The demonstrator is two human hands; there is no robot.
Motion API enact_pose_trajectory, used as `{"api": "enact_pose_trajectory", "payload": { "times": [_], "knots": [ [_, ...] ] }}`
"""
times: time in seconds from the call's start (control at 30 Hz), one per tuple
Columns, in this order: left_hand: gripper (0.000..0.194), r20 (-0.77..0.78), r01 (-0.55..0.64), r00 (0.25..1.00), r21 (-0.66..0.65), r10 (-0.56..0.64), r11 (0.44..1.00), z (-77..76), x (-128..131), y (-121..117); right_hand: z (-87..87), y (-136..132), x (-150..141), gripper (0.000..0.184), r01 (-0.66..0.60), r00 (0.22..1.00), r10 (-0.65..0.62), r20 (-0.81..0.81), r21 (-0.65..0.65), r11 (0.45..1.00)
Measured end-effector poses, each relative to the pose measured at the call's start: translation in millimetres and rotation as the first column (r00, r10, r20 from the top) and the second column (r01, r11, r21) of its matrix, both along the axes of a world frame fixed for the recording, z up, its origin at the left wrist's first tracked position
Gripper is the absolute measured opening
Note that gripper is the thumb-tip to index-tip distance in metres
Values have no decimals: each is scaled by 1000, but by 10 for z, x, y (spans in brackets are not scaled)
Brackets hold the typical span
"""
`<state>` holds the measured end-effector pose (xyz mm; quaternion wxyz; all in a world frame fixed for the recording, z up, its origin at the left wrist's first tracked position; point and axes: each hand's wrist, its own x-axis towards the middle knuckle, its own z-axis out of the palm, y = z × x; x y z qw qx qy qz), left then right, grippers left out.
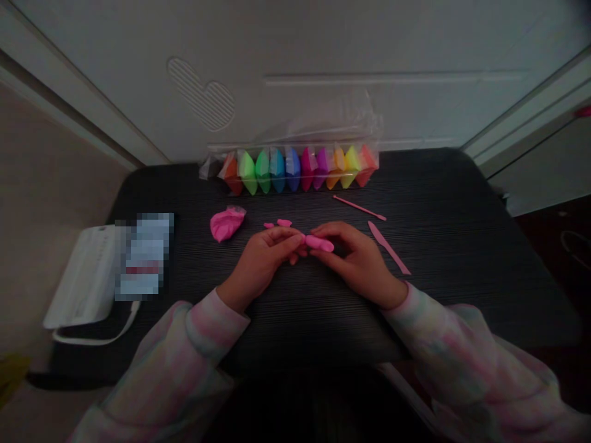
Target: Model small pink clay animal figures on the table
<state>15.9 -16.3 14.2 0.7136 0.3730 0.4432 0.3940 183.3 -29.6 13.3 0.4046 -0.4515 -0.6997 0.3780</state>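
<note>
A pink piece of modelling clay, rounded and lengthened, is held between both hands above the dark table. My left hand pinches its left end between thumb and fingers. The thumb and fingers of my right hand close around its right part. Just beyond my left fingers lie small pink clay bits. A crumpled pink clay packet rests farther left. To the right of my right hand are a pink plastic knife and a thin pink modelling stick.
A row of clay packets in many colours, in clear plastic, stands along the table's back edge against a white panel. At the left are a white box-like device, a blurred-out phone-like object and a white cable.
</note>
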Motion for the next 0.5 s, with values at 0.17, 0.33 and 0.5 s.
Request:
{"api": "enact_pose_trajectory", "payload": {
  "times": [0.17,0.33,0.5],
  "knots": [
    [9,-9,13,1000,22,-13,1000,-3,4,-4,-2,7,9,16,-9,997,4,75,65,998],
    [7,-15,6,1000,85,-5,996,-30,-8,-3,0,7,4,15,1,998,-5,62,57,998],
    [33,-175,23,984,311,34,950,9,-89,7,21,1,11,18,31,999,-32,-22,-61,998]
  ]
}}
